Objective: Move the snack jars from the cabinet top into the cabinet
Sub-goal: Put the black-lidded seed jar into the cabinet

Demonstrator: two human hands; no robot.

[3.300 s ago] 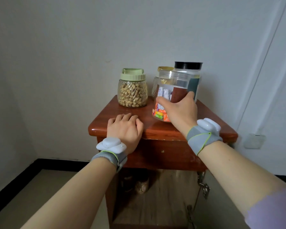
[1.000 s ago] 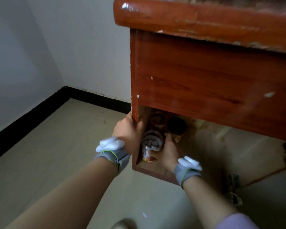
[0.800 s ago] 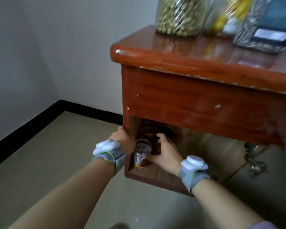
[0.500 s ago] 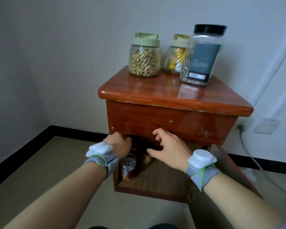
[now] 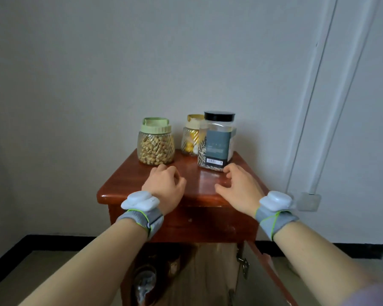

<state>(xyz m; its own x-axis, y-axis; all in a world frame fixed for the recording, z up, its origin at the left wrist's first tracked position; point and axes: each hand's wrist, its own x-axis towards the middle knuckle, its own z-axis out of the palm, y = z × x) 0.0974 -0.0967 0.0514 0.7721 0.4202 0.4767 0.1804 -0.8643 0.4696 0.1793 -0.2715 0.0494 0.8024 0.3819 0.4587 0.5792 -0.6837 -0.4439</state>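
Three jars stand at the back of the red-brown cabinet top [image 5: 192,184]: a green-lidded jar of nuts [image 5: 155,145] on the left, a yellow-lidded jar [image 5: 191,135] behind, and a tall black-lidded jar of seeds [image 5: 217,141] on the right. My left hand [image 5: 165,187] hovers over the top just in front of the nut jar, fingers curled, holding nothing. My right hand [image 5: 238,187] is spread, fingertips close to the base of the black-lidded jar. Below, in the cabinet's open compartment, the clear jar of sweets [image 5: 145,283] stands near the left side, with other jars dimly behind it.
The cabinet door [image 5: 268,272] hangs open to the right with a metal latch [image 5: 243,265]. The cabinet stands against a pale wall; a white pipe [image 5: 332,107] and a wall socket [image 5: 308,202] are on the right. Black skirting runs along the floor.
My right hand let go of the sweets jar inside the cabinet. Both hands rose from the lower compartment to the cabinet top, and my view lifted with them.
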